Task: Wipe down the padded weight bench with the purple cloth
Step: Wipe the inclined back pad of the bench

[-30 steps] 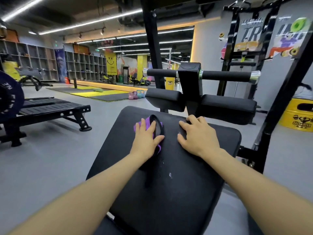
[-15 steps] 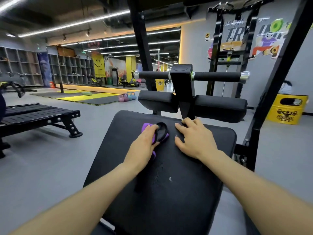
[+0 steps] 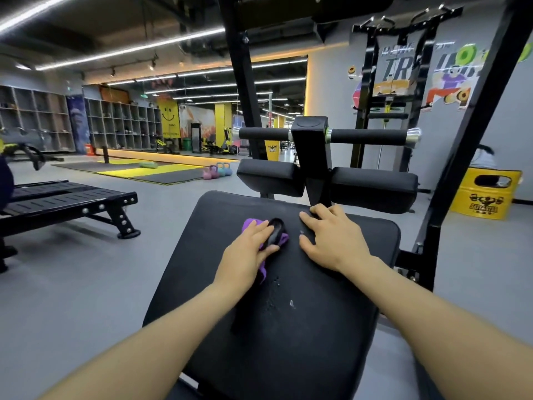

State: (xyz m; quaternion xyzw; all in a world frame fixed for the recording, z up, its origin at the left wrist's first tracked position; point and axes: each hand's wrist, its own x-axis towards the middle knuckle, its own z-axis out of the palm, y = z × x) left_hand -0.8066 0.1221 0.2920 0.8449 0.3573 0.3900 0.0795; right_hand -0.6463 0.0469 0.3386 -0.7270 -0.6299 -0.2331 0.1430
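The black padded bench (image 3: 302, 342) slopes away from me, with pale specks near its middle. The purple cloth (image 3: 248, 223) lies near the pad's far end, bunched around a black strap loop (image 3: 276, 230). My left hand (image 3: 245, 255) presses down on the cloth with its fingers stretched over it and the thumb beside the loop. Most of the cloth is hidden under that palm. My right hand (image 3: 331, 241) rests flat on the bare pad just right of the cloth, fingers spread.
Two black roller pads (image 3: 375, 186) and a foam-covered handle bar (image 3: 369, 136) stand just beyond the pad. A slanted black frame post (image 3: 461, 157) runs along the right. A flat black bench (image 3: 66, 197) is on the left floor, kettlebells (image 3: 217, 171) farther back, and a yellow drum (image 3: 487, 194) at right.
My left hand's fingers have flattened over the cloth after curling on it half a second ago. Both hands stay near the pad's far end, and the view has shifted slightly.
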